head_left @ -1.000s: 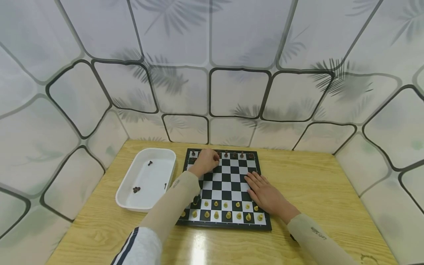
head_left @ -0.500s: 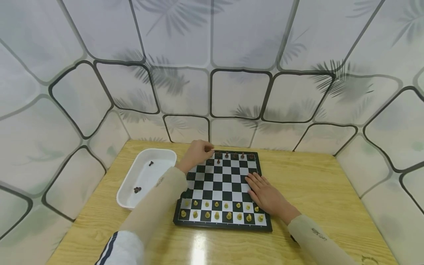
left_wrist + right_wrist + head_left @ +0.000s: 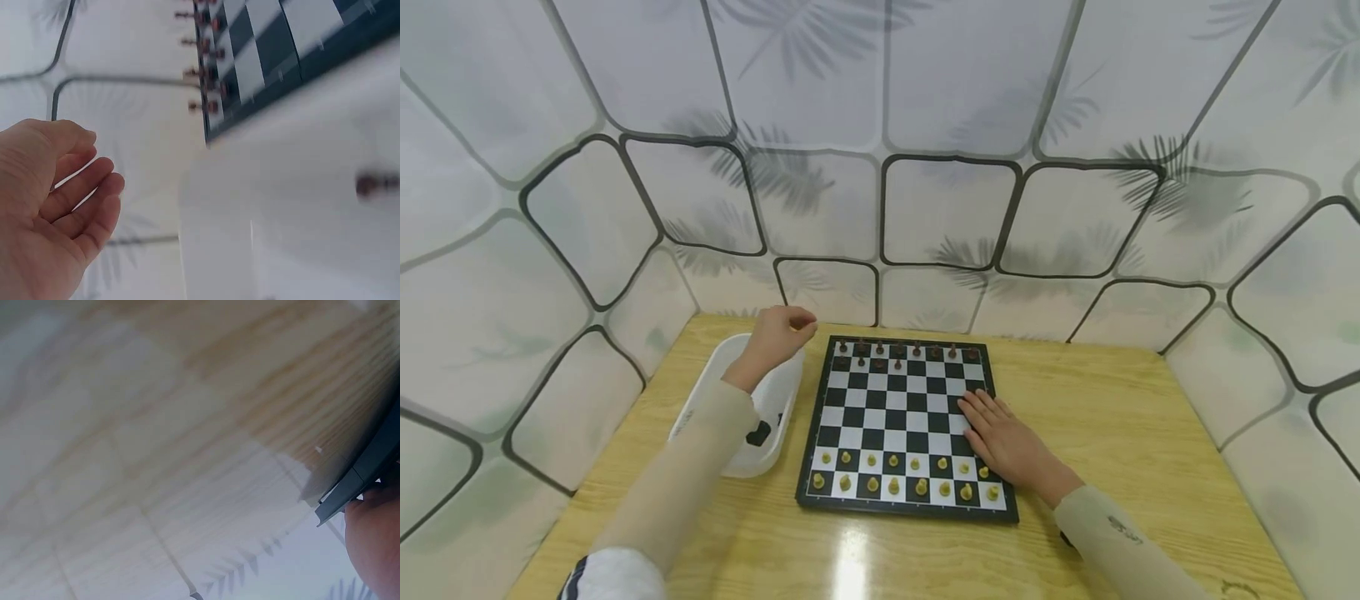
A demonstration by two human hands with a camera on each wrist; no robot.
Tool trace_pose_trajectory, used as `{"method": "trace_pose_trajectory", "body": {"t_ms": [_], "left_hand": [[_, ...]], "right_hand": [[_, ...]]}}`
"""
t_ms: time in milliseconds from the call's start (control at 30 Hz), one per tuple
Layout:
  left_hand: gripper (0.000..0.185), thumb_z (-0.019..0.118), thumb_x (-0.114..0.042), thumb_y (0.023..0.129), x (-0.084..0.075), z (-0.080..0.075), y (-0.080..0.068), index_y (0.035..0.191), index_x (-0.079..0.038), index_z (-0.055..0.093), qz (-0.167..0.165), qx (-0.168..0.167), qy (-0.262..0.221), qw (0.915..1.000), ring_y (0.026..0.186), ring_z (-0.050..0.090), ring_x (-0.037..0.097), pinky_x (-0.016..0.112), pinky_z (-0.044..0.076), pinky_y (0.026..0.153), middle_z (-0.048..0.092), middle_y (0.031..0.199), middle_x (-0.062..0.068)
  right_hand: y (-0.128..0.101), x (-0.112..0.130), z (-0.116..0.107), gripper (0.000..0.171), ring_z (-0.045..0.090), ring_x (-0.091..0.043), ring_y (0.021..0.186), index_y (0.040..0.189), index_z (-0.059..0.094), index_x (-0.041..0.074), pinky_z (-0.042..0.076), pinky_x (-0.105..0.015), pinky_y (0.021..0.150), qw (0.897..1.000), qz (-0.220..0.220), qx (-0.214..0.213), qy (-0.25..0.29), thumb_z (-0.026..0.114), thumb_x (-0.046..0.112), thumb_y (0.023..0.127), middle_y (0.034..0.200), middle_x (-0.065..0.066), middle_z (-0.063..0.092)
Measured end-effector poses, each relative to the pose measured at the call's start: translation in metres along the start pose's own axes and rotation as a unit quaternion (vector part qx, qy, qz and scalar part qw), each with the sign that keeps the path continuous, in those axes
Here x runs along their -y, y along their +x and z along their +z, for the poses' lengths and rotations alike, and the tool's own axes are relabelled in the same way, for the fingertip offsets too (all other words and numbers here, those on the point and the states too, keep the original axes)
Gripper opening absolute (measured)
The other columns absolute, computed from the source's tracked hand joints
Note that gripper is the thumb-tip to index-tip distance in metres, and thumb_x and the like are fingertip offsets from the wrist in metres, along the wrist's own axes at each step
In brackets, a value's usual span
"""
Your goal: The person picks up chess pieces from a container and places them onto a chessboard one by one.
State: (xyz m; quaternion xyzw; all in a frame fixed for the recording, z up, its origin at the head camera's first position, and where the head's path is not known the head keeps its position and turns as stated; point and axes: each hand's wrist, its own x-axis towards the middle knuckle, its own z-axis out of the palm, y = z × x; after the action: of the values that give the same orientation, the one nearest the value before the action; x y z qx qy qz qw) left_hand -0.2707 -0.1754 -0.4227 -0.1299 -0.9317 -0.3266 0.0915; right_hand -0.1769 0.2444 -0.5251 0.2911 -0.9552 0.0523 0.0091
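My left hand (image 3: pixel 775 340) hovers over the far part of a white tray (image 3: pixel 793 379), left of the chessboard (image 3: pixel 906 422). Its fingers (image 3: pixel 81 194) are loosely curled, and nothing shows between them in the left wrist view. Flat on the board's right edge rests my right hand (image 3: pixel 1011 446), fingers straight. Dark red-brown chess pieces (image 3: pixel 917 348) fill the board's far row, with several more at the left of the row in front. Yellow chess pieces (image 3: pixel 893 486) stand in two rows at the near side. A dark chess piece (image 3: pixel 369 184) lies in the tray.
The wooden table (image 3: pixel 1075 392) extends to both sides of the board. Patterned curtain walls (image 3: pixel 951 212) enclose it at the back and sides. My left forearm (image 3: pixel 681 467) crosses over the tray and hides part of it.
My left hand has moved left from the board's far left rows to over the tray, uncovering the dark pieces there. My right hand has stayed on the board's edge.
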Motion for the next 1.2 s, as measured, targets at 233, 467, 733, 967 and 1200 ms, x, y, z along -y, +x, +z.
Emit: {"method": "trace_pose_trajectory", "body": {"t_ms": [233, 467, 733, 967, 1200], "left_hand": [[0.027, 0.062, -0.014, 0.104, 0.032, -0.022, -0.015, 0.116, 0.006, 0.075, -0.034, 0.010, 0.008, 0.9993, 0.102, 0.073, 0.042, 0.056, 0.059, 0.090, 0.077, 0.111, 0.025], [0.028, 0.062, -0.013, 0.104, 0.055, -0.033, -0.029, 0.118, 0.008, 0.074, -0.058, 0.027, 0.033, 0.9974, 0.096, 0.074, 0.040, 0.055, 0.060, 0.088, 0.076, 0.111, 0.027], [0.031, 0.061, -0.014, 0.105, 0.074, -0.034, -0.038, 0.120, 0.010, 0.073, -0.103, 0.068, 0.051, 0.9911, 0.100, 0.074, 0.040, 0.051, 0.061, 0.086, 0.076, 0.115, 0.028], [0.034, 0.059, -0.010, 0.104, 0.081, -0.034, -0.041, 0.130, 0.011, 0.067, -0.130, 0.106, 0.051, 0.9845, 0.112, 0.070, 0.044, 0.050, 0.061, 0.091, 0.070, 0.125, 0.032], [0.035, 0.057, 0.002, 0.096, 0.085, -0.030, -0.045, 0.129, 0.010, 0.067, -0.123, 0.120, 0.070, 0.9826, 0.122, 0.063, 0.050, 0.056, 0.056, 0.101, 0.067, 0.129, 0.034]], "right_hand": [[-0.001, -0.001, 0.002, 0.060, 0.033, -0.038, 0.158, 0.160, 0.042, 0.003, 0.030, -0.055, 0.128, 1.000, 0.001, -0.002, 0.004, 0.048, 0.037, 0.111, 0.168, -0.016, 0.040], [-0.002, -0.001, 0.000, 0.059, 0.033, -0.039, 0.158, 0.160, 0.042, 0.003, 0.031, -0.056, 0.127, 1.000, 0.001, -0.002, 0.003, 0.048, 0.036, 0.112, 0.168, -0.016, 0.041], [-0.001, 0.000, 0.001, 0.059, 0.032, -0.038, 0.158, 0.160, 0.042, 0.003, 0.030, -0.056, 0.128, 1.000, 0.000, -0.001, 0.005, 0.047, 0.036, 0.112, 0.168, -0.016, 0.040], [0.000, -0.002, 0.002, 0.059, 0.031, -0.038, 0.159, 0.161, 0.041, 0.003, 0.030, -0.056, 0.128, 1.000, 0.002, 0.003, 0.005, 0.046, 0.037, 0.112, 0.169, -0.016, 0.039], [0.001, -0.003, 0.003, 0.060, 0.031, -0.038, 0.159, 0.161, 0.041, 0.004, 0.029, -0.056, 0.128, 1.000, 0.000, 0.005, 0.002, 0.046, 0.038, 0.112, 0.169, -0.015, 0.039]]}}
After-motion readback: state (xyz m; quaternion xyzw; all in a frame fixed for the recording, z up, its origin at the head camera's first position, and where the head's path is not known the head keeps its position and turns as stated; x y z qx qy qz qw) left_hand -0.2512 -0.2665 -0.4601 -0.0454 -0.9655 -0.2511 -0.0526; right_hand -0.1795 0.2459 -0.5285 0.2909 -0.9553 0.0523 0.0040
